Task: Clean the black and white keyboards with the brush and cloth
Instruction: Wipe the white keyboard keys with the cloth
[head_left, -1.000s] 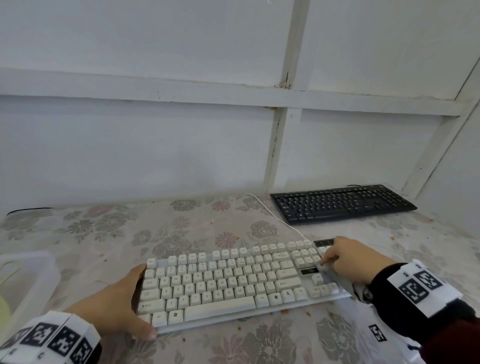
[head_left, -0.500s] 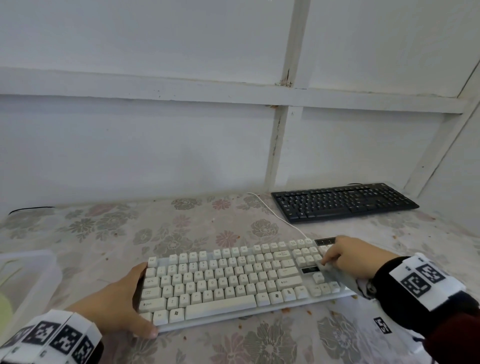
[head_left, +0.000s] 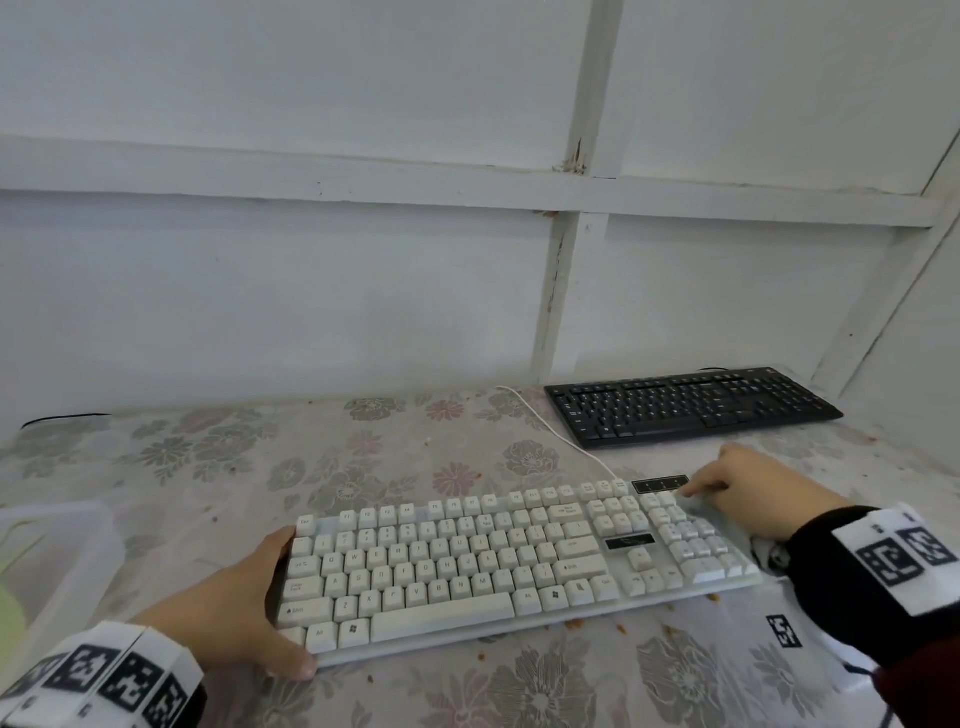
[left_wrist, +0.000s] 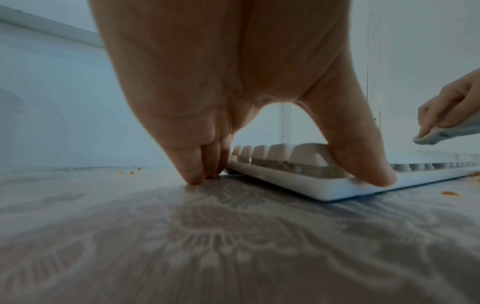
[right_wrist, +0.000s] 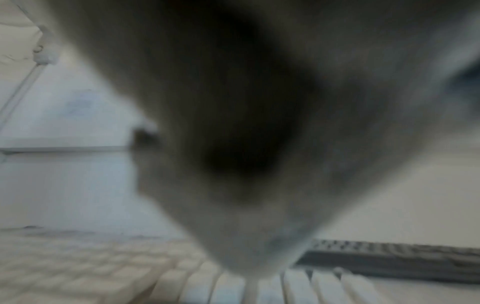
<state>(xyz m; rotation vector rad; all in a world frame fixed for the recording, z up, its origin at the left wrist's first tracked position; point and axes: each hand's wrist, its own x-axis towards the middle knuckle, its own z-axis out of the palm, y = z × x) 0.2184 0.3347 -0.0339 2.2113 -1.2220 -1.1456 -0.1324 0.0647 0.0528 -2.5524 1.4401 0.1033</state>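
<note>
The white keyboard (head_left: 493, 561) lies across the near table, and the black keyboard (head_left: 691, 410) sits at the back right. My left hand (head_left: 270, 603) braces the white keyboard's left end. In the left wrist view its thumb (left_wrist: 363, 164) presses on the front rim and its fingertips (left_wrist: 192, 174) touch the table beside it. My right hand (head_left: 696, 491) pinches a pale grey cloth (left_wrist: 441, 133) against the far right corner of the number pad. The cloth (right_wrist: 259, 205) blurs most of the right wrist view. No brush shows.
A clear plastic container (head_left: 52, 545) stands at the left table edge. Orange crumbs (head_left: 571, 623) lie on the floral tablecloth (head_left: 363, 467) in front of the white keyboard. Its white cable (head_left: 550, 431) runs back toward the wall, past the black keyboard.
My right hand has slid the cloth away from me over the number pad, toward the keyboard's far right corner. The left hand has stayed put.
</note>
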